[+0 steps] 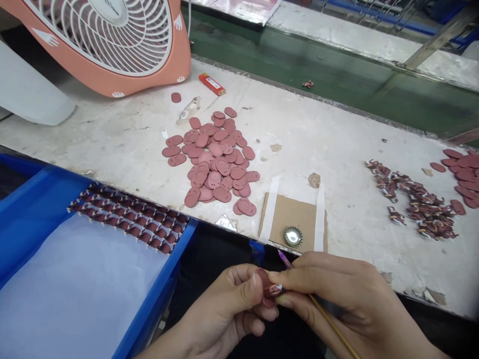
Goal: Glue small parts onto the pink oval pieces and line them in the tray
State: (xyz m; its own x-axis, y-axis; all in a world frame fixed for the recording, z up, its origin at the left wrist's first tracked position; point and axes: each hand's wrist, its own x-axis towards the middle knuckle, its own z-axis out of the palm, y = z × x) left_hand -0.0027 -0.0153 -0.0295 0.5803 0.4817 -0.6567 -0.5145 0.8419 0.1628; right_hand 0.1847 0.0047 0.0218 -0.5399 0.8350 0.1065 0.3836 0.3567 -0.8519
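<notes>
My left hand (pixel 234 301) pinches a reddish-brown oval piece (pixel 263 280) between thumb and fingers, in front of the table edge. My right hand (pixel 344 291) has its thumb and forefinger closed on a small brown-and-white figure (pixel 276 289), which touches the oval piece. A thin stick (pixel 333 326) with a yellowish shaft and a purple tip also lies in my right hand. Just beyond the hands, a bottle cap (pixel 293 236) with something shiny inside sits on a taped cardboard square (pixel 295 212). My fingers partly hide the oval piece and figure.
Loose oval pieces (pixel 217 162) lie mid-table; small figures (pixel 422 204) and more ovals (pixel 467 172) are at right. Rows of assembled pieces (pixel 130 214) lie in a blue tray (pixel 157 299) at left. An orange fan (pixel 149 85) and red lighter (pixel 212 84) stand behind.
</notes>
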